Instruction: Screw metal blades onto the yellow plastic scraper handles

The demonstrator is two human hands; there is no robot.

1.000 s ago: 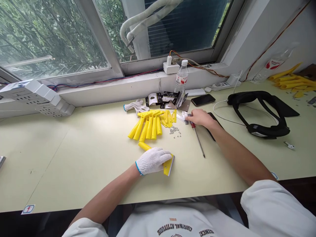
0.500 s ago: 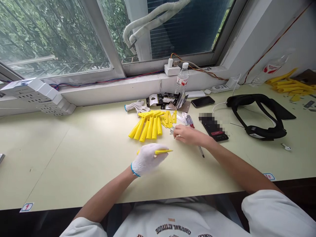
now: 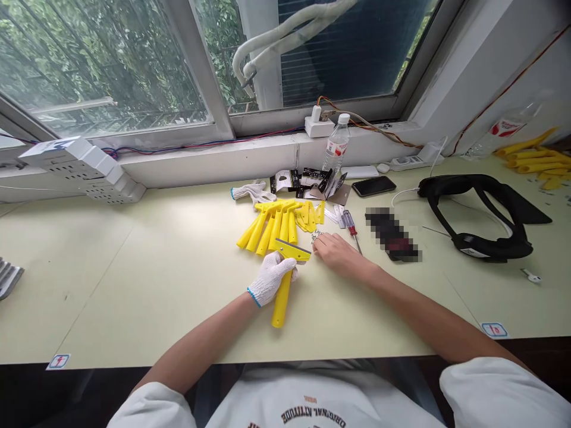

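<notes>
My left hand (image 3: 270, 278), in a white knit glove with a blue cuff, grips a yellow scraper (image 3: 282, 300). The scraper's head, with a metal blade along it, points away from me and its handle towards me. My bare right hand (image 3: 335, 252) rests on the table with fingers bent together at a small pile of screws (image 3: 316, 236); whatever its fingertips hold is hidden. Just beyond lie several yellow scraper handles (image 3: 273, 226) side by side, with flat yellow plates (image 3: 307, 215) and metal blades (image 3: 336, 214) to their right. A screwdriver (image 3: 351, 226) with a red and clear handle lies past my right hand.
At the back are a white glove (image 3: 254, 191), black packaging (image 3: 307, 181), a water bottle (image 3: 336, 145) and a phone (image 3: 373, 185). On the right lie a blurred dark device (image 3: 392, 235), a black head strap (image 3: 477, 214) and an earbud (image 3: 530, 276). White boxes (image 3: 89, 169) stand at left.
My left hand has turned the scraper, so its flat face and long handle now show. My right hand stays at the screws, its fingers bent further in. The view has shifted slightly.
</notes>
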